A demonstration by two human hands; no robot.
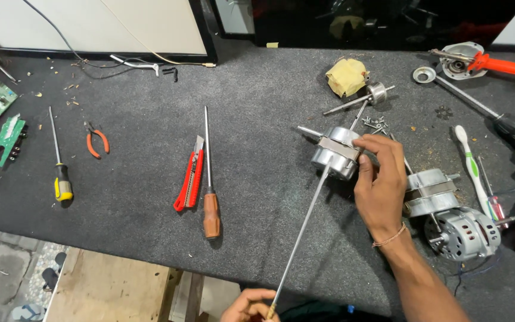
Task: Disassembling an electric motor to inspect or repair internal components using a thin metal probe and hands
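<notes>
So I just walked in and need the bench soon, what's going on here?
A person is working on a small metal motor on the grey bench mat. The right hand grips the motor's housing, while the left hand holds a long screwdriver whose shaft reaches up to the motor. More motors, loose screws, a red utility knife and pliers lie around.

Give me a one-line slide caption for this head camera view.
Right hand steadies a silver motor on the grey bench while the left hand holds a long metal rod against it.
</notes>
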